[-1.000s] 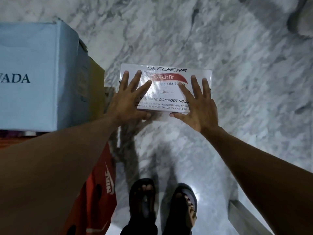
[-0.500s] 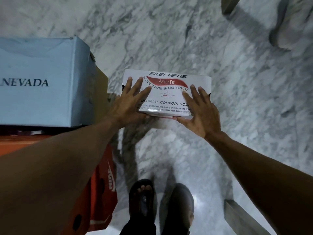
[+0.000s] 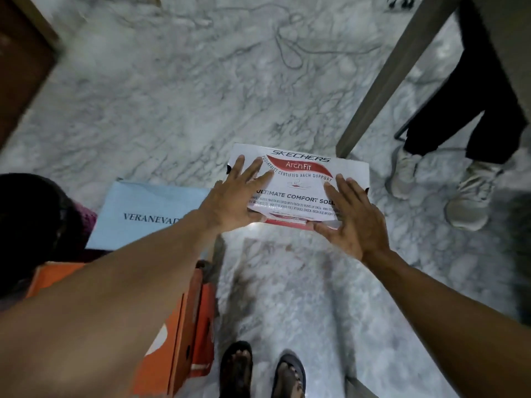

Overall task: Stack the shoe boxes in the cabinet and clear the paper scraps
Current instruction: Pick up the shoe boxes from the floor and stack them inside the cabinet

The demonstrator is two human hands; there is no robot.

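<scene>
The Skechers shoe box (image 3: 298,185), pinched between the left hand (image 3: 232,202) and right hand (image 3: 353,222), has swung right, away from the blue Vera Nevada box (image 3: 143,214), nearing a bystander's white sneakers (image 3: 465,202).

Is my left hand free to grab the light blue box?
Probably not: the left hand and right hand both hold the white shoe box, though the light blue box lies near, unblocked.

The white shoe box (image 3: 298,191) is glossy printed cardboard; the blue box (image 3: 143,208) matt cardboard, the orange box (image 3: 189,311) smooth card; the floor (image 3: 172,110) is polished veined marble.
</scene>
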